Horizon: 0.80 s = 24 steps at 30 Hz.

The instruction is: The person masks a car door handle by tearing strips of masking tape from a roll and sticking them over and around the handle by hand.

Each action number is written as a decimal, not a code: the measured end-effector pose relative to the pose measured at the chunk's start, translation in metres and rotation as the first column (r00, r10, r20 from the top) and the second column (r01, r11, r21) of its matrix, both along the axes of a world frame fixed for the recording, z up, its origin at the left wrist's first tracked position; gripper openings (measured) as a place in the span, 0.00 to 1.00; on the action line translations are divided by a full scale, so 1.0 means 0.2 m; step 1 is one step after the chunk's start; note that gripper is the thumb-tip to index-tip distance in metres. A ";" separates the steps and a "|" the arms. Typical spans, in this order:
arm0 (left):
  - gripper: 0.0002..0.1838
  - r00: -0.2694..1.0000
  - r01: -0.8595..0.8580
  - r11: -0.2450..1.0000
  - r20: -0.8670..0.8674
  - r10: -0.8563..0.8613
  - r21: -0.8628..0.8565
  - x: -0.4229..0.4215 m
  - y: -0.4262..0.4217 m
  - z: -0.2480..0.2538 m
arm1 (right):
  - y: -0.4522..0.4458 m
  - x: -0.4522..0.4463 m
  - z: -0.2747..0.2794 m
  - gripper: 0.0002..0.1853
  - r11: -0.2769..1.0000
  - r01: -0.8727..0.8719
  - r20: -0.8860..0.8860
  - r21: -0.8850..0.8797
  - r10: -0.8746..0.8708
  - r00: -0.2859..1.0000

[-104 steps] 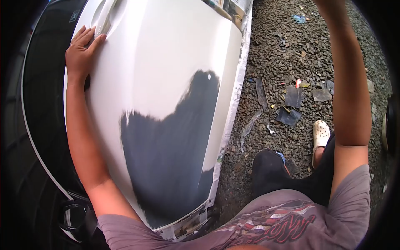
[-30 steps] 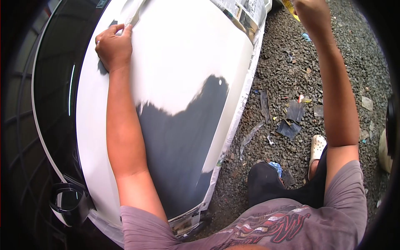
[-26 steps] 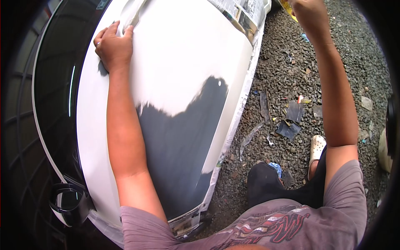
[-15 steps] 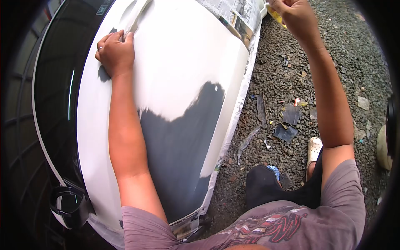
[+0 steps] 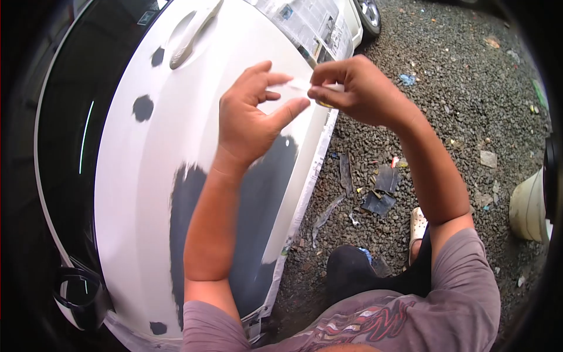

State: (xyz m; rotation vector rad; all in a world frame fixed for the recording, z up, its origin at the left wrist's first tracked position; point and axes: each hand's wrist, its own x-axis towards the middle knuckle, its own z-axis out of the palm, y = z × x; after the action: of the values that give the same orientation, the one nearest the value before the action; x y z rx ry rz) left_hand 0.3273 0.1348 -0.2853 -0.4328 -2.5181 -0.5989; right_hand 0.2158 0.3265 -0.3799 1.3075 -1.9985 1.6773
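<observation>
Over the white car door (image 5: pixel 141 193), my left hand (image 5: pixel 252 114) is raised with its thumb and fingers apart. A thin white strip (image 5: pixel 300 86), blurred, spans the short gap from its fingertips to my right hand (image 5: pixel 358 91). My right hand is closed on a small white and yellow thing (image 5: pixel 326 105) that looks like a roll of tape, mostly hidden by the fingers. Below the hands, a large dark grey patch (image 5: pixel 199 234) covers part of the door. Smaller grey spots (image 5: pixel 142 108) lie near the door handle (image 5: pixel 190 41).
Newspaper (image 5: pixel 296 20) masks the neighbouring panel, and masking runs along the door's lower edge. A side mirror (image 5: pixel 79 293) juts out at lower left. Gravel (image 5: pixel 428 76) with scraps covers the ground. A white bucket (image 5: pixel 528 208) stands at right.
My left hand has left the door handle area and moved right and down. My right hand has come down and left, so both hands now meet over the door. The view has shifted slightly.
</observation>
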 end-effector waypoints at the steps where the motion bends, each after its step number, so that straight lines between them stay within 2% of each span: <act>1: 0.16 0.998 -0.060 0.997 0.000 0.060 0.041 0.02 0.01 -0.02 | 0.01 0.04 0.04 0.12 0.997 0.001 0.032 0.076 -0.003 0.999; 2: 0.10 0.993 -0.119 0.989 0.006 0.119 0.084 0.05 0.02 -0.03 | -0.01 0.04 0.02 0.12 0.999 -0.004 0.025 0.046 0.003 1.000; 5: 0.08 0.981 -0.151 0.989 -0.126 0.150 0.005 0.12 0.03 -0.03 | -0.02 0.09 0.04 0.12 0.998 -0.018 0.077 0.055 0.014 0.997; 7: 0.08 0.976 -0.145 0.989 -0.170 0.138 -0.028 0.17 0.03 -0.05 | -0.04 0.10 0.05 0.13 0.984 -0.170 0.287 0.046 0.150 0.946; 8: 0.08 0.970 -0.143 0.988 -0.207 0.128 -0.063 0.19 0.02 -0.06 | -0.05 0.10 0.05 0.13 0.984 -0.172 0.285 0.050 0.151 0.947; 11: 0.07 0.962 -0.147 0.989 -0.235 0.135 -0.033 0.24 -0.03 -0.10 | -0.07 0.13 0.04 0.13 0.940 -0.341 0.373 -0.027 0.326 0.869; 16: 0.06 0.945 -0.206 0.978 -0.267 0.191 -0.030 0.32 -0.08 -0.16 | -0.14 0.19 0.01 0.13 0.938 -0.344 0.377 -0.038 0.332 0.865; 19: 0.06 0.948 -0.203 0.979 -0.253 0.191 -0.021 0.35 -0.09 -0.19 | -0.21 0.19 -0.05 0.12 0.920 -0.379 0.358 -0.102 0.389 0.849; 22: 0.06 0.939 -0.198 0.980 -0.291 0.184 -0.019 0.37 -0.10 -0.22 | -0.19 0.24 -0.04 0.11 0.930 -0.364 0.390 -0.044 0.352 0.851; 24: 0.06 0.943 -0.213 0.977 -0.256 0.214 0.031 0.39 -0.11 -0.24 | -0.16 0.27 -0.01 0.11 0.930 -0.367 0.415 -0.022 0.342 0.843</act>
State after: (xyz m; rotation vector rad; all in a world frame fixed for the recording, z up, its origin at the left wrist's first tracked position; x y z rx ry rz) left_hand 0.4059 0.1137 -0.3324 -0.2153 -2.2753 -0.4320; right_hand 0.2696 0.2939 -0.3824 1.5228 -2.1352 2.2464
